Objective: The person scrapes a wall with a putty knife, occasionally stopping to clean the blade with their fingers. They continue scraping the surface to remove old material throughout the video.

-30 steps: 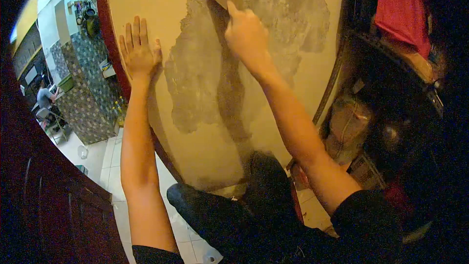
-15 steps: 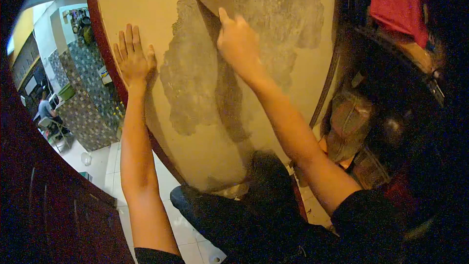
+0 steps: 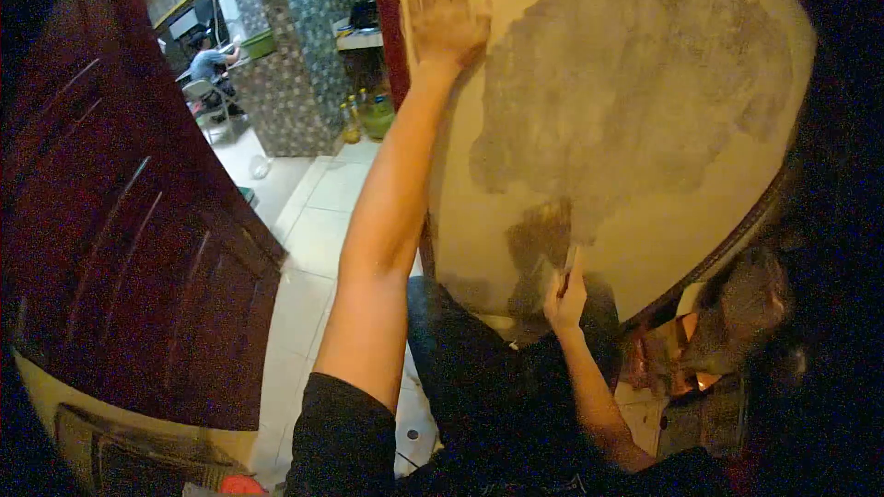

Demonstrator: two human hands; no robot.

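Note:
My left hand [image 3: 448,23] lies flat with its fingers apart against the cream wall panel [image 3: 465,230], close to its dark red left edge. Low on the panel, my right hand [image 3: 566,302] is wrapped round a putty knife [image 3: 583,221], index finger stretched along it. The blade points up and seems to meet the panel just under a large grey patch [image 3: 635,83] with streaky, uneven edges. The hand's shadow falls to the left of the blade. The putty knife's handle is mostly hidden in my fingers.
A dark red panelled door [image 3: 138,202] stands on the left. Beyond the doorway a person [image 3: 210,60] sits on a folding chair near a tiled pillar [image 3: 285,83]. Bottles [image 3: 352,120] stand on the floor. Cluttered, dim items [image 3: 677,350] lie at the lower right.
My right hand has moved the putty knife from the top of the grey patch down below its lower edge. The view has turned left; my left hand stays on the panel.

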